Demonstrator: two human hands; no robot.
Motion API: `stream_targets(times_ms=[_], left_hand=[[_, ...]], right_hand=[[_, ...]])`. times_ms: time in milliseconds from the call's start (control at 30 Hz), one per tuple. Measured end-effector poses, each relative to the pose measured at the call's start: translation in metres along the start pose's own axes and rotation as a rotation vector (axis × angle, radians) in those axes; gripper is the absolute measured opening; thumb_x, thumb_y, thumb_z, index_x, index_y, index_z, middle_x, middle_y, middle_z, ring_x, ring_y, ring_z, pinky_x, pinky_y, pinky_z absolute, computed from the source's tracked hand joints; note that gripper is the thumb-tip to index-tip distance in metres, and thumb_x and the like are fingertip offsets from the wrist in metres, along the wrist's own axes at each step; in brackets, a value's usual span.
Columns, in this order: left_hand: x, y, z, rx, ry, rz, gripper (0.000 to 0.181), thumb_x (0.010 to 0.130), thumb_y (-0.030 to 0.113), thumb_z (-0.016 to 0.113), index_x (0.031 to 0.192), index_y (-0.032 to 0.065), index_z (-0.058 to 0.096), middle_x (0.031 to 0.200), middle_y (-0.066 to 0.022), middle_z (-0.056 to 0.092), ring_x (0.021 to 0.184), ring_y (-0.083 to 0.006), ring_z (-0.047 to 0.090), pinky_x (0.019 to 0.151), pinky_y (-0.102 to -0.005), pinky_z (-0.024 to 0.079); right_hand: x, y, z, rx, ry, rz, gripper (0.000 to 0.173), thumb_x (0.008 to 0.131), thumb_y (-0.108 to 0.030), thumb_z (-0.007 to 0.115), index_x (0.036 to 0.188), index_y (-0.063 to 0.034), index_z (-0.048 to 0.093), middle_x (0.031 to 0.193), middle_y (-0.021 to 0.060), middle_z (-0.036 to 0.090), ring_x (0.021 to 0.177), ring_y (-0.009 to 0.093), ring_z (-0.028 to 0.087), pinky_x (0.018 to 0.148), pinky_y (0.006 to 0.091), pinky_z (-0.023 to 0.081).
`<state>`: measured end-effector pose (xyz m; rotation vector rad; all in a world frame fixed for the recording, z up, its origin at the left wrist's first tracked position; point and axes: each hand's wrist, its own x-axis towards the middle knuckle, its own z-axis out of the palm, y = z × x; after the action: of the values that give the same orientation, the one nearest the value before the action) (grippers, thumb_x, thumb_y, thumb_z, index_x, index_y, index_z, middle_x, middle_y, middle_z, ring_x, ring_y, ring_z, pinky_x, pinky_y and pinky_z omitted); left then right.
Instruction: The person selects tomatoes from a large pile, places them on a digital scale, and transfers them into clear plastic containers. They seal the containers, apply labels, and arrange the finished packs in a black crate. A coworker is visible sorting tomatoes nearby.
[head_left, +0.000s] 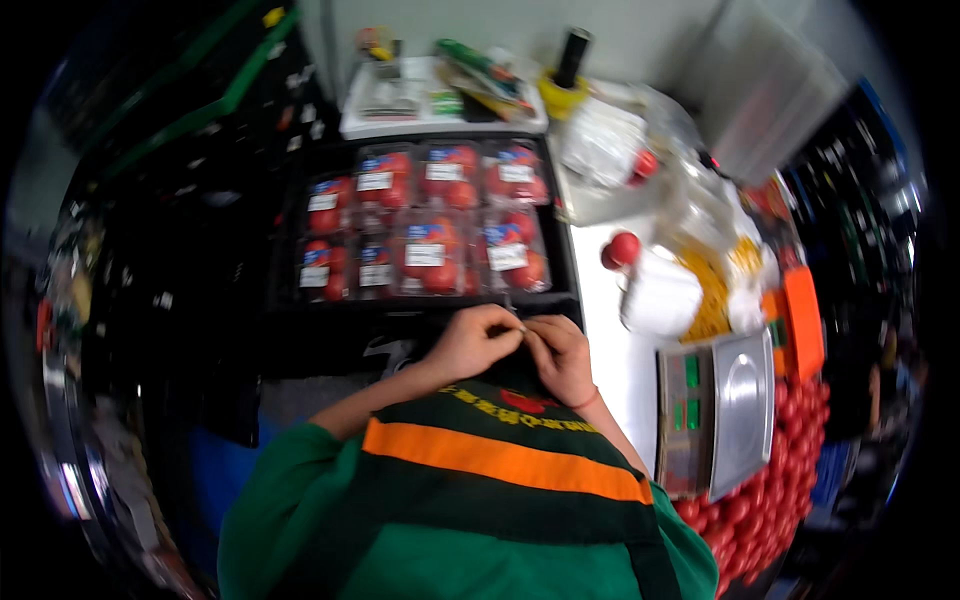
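My left hand (480, 341) and my right hand (561, 356) meet in front of my apron (517, 465), thumb and forefinger pinched at the tips. Between the fingertips sits a small thin thing (523, 328), too small and blurred to name. Just beyond my hands, a black crate (564, 247) holds several clear plastic punnets of red tomato-like produce. Nearest are one punnet (431, 255) and, to its right, another punnet (514, 251); both bear a white label and a blue sticker. A red band circles my right wrist.
On the white table (615, 360) at right are a digital scale (739, 412), white foam packaging (661, 292), plastic bags (690, 195) and loose red produce (622, 249). More red produce (780, 480) is heaped past the scale. A white tray (352, 112) of tools stands behind the crate.
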<state>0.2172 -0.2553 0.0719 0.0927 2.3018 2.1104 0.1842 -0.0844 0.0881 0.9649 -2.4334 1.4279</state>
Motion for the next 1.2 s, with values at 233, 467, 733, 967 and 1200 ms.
stream_targets(times_ms=[233,467,733,967,1200], left_hand=[[-0.049,-0.008,-0.097,0.570,-0.141,-0.153,0.020,0.078,0.024,0.066,0.083,0.0051,0.066,0.082,-0.0088,0.062,0.076,-0.0220,0.063,0.069,-0.0345,0.049],[-0.130,-0.031,-0.210,0.449,0.167,-0.394,0.043,0.077,0.022,0.069,0.115,0.0034,0.060,0.107,-0.0144,0.062,0.098,-0.0245,0.062,0.083,-0.0355,0.050],[-0.114,-0.044,-0.249,-0.149,0.261,-0.083,0.032,0.082,0.013,0.068,0.111,0.0013,0.059,0.090,-0.0042,0.062,0.079,-0.0089,0.057,0.069,-0.0241,0.046],[-0.137,-0.099,-0.332,-0.291,0.531,-0.177,0.015,0.083,0.010,0.065,0.095,0.0005,0.065,0.083,-0.0014,0.064,0.075,-0.0059,0.057,0.067,-0.0221,0.046],[-0.106,-0.174,-0.419,0.438,1.127,-0.006,0.012,0.081,0.011,0.064,0.089,0.0023,0.065,0.085,-0.0112,0.063,0.078,-0.0301,0.061,0.067,-0.0359,0.049]], right_hand=[[0.009,0.021,0.023,0.669,0.148,0.706,0.016,0.090,-0.012,0.057,0.080,0.0006,0.061,0.066,0.0008,0.056,0.057,0.010,0.051,0.053,0.0226,0.040],[0.075,-0.038,0.107,0.661,-0.087,0.682,0.019,0.091,-0.017,0.059,0.079,-0.0024,0.059,0.058,-0.0021,0.049,0.047,0.007,0.043,0.044,0.0217,0.032],[0.110,-0.094,0.215,0.362,-0.522,0.235,0.014,0.092,-0.010,0.057,0.091,0.0024,0.061,0.070,0.0011,0.057,0.058,0.006,0.052,0.053,0.0217,0.043],[0.110,-0.091,0.254,0.042,-0.706,0.215,0.023,0.090,-0.020,0.059,0.100,0.0002,0.062,0.077,0.0124,0.062,0.070,0.020,0.061,0.064,0.0308,0.048],[0.073,-0.036,0.259,-0.313,-0.603,0.325,0.020,0.085,-0.023,0.061,0.082,-0.0040,0.064,0.068,0.0182,0.061,0.064,0.035,0.062,0.057,0.0389,0.048]])
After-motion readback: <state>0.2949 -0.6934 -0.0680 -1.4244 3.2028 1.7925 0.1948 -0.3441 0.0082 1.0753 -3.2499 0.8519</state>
